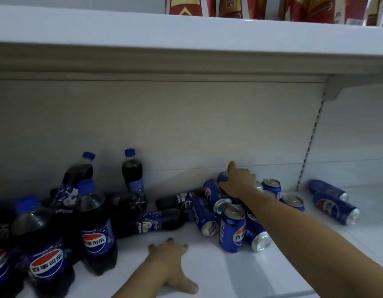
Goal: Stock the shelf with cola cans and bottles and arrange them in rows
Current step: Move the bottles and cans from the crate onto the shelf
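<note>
My right hand is at the back of the shelf, fingers curled over a cola can; my left hand lies flat and released near the front edge.
The can I grip sits close to the back panel, at the far side of a heap of cans. Most of these lie on their sides, with one upright can at the front, and my forearm crosses over them. Toward the left edge stand cola bottles, with fallen bottles lying between them and the heap. Past the slotted post, two more cans lie on their sides. The upper shelf overhangs above, carrying red packets.
</note>
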`<act>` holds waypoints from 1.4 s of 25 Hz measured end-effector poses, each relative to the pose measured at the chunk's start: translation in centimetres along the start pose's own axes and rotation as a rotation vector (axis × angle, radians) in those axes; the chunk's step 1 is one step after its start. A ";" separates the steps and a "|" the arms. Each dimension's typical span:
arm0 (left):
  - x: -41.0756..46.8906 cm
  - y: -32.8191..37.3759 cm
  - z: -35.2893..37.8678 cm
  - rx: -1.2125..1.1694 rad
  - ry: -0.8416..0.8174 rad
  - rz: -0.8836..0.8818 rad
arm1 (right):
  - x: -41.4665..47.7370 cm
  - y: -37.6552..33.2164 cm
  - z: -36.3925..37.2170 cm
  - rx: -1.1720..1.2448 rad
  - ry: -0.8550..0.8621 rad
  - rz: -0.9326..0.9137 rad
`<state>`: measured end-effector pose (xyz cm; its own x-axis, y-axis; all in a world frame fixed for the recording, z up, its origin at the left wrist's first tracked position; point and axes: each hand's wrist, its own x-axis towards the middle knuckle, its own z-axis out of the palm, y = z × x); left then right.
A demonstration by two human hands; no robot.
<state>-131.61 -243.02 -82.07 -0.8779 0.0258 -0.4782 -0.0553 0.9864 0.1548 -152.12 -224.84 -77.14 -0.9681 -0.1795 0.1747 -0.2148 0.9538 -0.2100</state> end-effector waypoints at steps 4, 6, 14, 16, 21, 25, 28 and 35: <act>-0.6 0.2 0.1 0.008 0.011 0.001 | -1.3 1.7 0.5 0.009 -0.061 -0.056; -0.7 0.3 0.0 0.016 0.015 -0.001 | -2.4 2.0 -0.1 0.082 -0.066 -0.099; -1.6 -1.4 0.2 0.047 0.077 0.051 | -13.3 -0.8 -6.2 0.147 0.074 -0.543; -4.3 -2.9 -0.2 -0.060 0.199 0.067 | -16.0 -2.4 -6.4 0.157 0.077 -0.682; -16.4 -8.3 1.6 -0.246 0.501 0.009 | -20.4 -11.1 -3.4 0.316 0.053 -0.965; -29.0 -13.8 5.9 -0.210 0.576 -0.223 | -26.2 -22.0 0.7 0.493 -0.035 -1.181; -37.5 -16.3 10.2 -0.276 0.655 -0.418 | -32.0 -29.2 2.9 0.562 -0.154 -1.344; -51.0 -15.8 20.3 -0.357 0.776 -0.876 | -45.6 -40.6 5.1 0.674 -0.367 -1.657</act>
<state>-76.30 -256.66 -77.73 -0.5224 -0.8485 0.0840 -0.7901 0.5188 0.3266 -99.95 -256.61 -81.45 0.3166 -0.8574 0.4058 -0.7924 -0.4742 -0.3837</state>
